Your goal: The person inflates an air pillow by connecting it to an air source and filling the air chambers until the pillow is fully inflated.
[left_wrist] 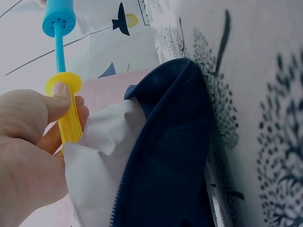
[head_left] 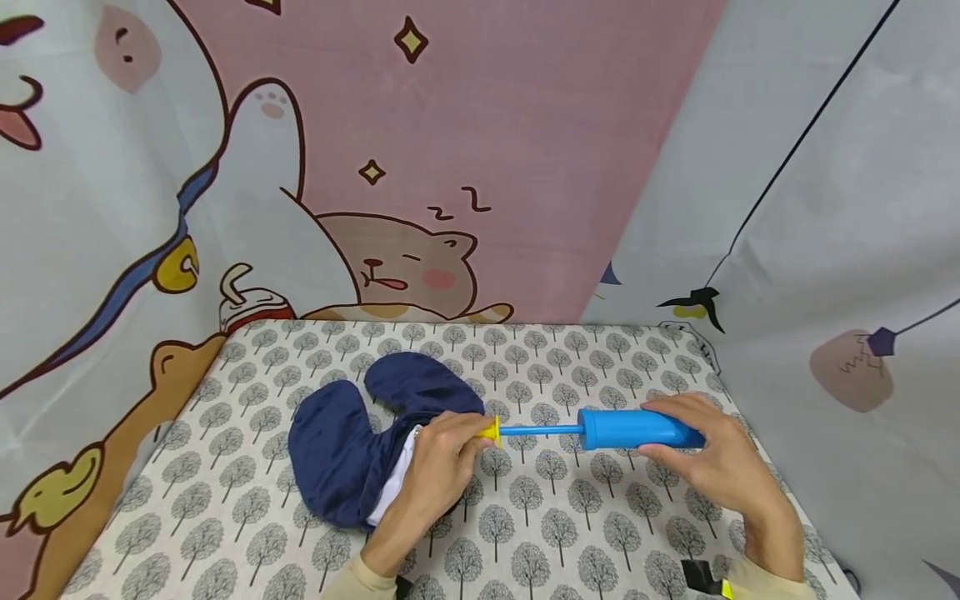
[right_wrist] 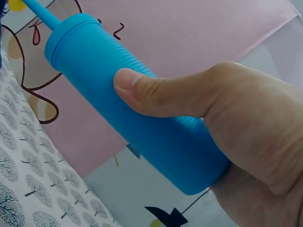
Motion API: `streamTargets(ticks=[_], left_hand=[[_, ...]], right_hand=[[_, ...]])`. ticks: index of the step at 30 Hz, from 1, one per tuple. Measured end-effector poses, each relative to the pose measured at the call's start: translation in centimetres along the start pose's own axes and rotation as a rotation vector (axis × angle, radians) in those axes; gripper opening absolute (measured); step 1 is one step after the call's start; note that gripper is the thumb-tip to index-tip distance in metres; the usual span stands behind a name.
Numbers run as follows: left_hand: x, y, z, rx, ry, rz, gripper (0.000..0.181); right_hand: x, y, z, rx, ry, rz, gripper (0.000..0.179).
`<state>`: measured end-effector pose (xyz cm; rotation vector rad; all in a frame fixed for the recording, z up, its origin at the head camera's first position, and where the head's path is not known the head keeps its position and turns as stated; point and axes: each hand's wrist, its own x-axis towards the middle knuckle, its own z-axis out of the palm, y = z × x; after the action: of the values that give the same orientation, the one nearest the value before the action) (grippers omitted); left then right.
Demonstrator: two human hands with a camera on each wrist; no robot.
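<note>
A hand air pump, with a blue barrel, a thin blue rod and a yellow end piece, is held level above the table between both hands. My left hand pinches the yellow piece between thumb and fingers. My right hand grips the barrel, its thumb lying along the side. Beside the left hand lies a navy U-shaped neck pillow, unzipped. White inner material shows at its opening and meets the yellow tip, which is partly hidden by fingers and material.
Under everything is a table covered with a tree-print cloth. A cartoon-print curtain hangs behind and along both sides, close to the table's edges. A zipper runs along the pillow cover's opening.
</note>
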<state>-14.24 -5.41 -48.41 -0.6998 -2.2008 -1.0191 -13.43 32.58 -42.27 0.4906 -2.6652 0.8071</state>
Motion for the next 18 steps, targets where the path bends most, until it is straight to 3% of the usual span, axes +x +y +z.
streamTargets(ticks=[6,18], left_hand=[[-0.1,-0.1,0.4,0.008,0.011,-0.001,0.031],[-0.2,0.1,0.6,0.018,0.026,0.003,0.03]], right_hand=[[0.1,-0.5,0.3,0.009,-0.019,-0.009,0.058],[1.6,-2.9,4.0,-0.031,-0.018,-0.144,0.056]])
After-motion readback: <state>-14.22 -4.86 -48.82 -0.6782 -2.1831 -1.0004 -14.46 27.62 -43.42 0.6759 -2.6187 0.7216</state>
